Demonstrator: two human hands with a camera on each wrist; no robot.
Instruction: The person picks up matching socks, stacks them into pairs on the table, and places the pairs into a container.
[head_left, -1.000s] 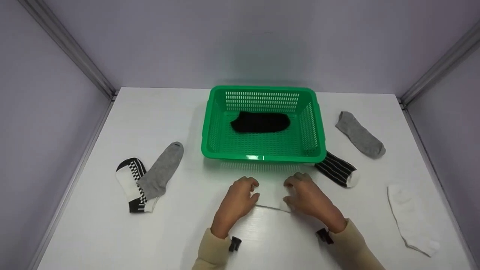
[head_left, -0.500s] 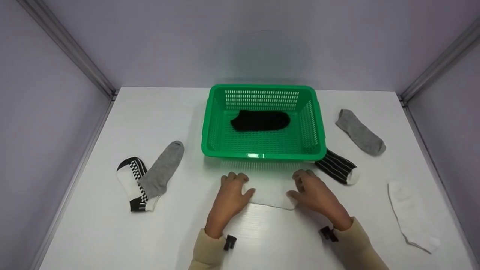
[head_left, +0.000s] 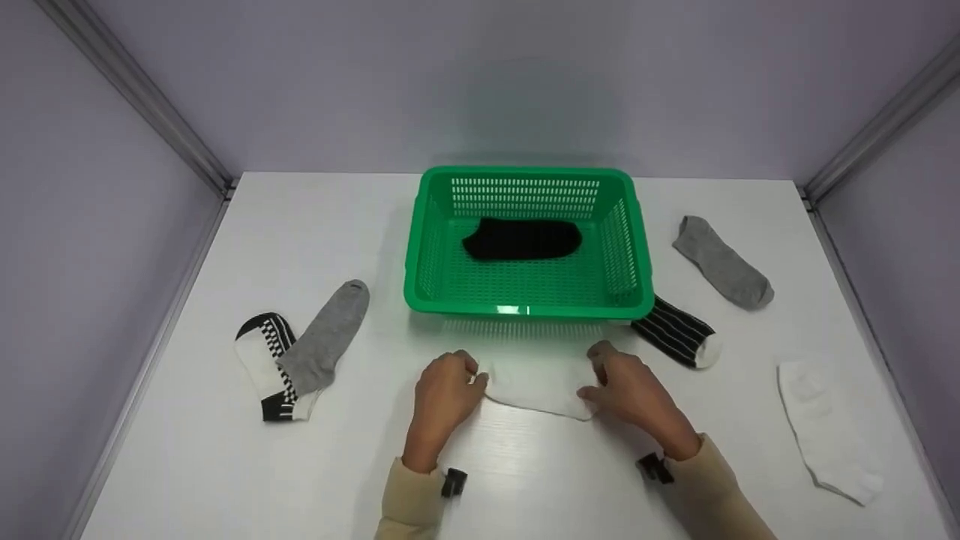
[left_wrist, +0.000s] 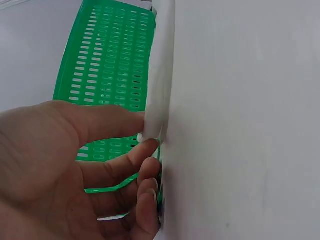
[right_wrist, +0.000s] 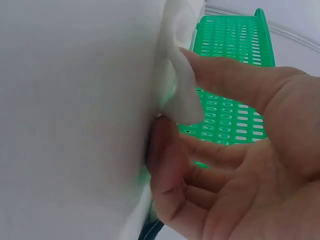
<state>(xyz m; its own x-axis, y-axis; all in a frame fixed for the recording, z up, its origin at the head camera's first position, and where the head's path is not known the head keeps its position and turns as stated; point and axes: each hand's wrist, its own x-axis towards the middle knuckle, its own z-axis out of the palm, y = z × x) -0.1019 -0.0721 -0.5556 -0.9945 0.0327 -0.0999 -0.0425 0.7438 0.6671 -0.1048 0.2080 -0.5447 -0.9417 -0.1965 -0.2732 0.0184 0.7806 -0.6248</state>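
A white sock, held at both ends
The left hand pinches one end and the right hand pinches the other. The sock lies on the counter, near the green basket.

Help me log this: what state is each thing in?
Green basket: upright
Black sock: flat inside basket
Middle white sock: pinched by left hand and right hand
Left gray sock: atop checkered sock
Checkered sock: partly covered
Right gray sock: flat, uncovered
Striped sock: partly hidden by basket
Right white sock: flat
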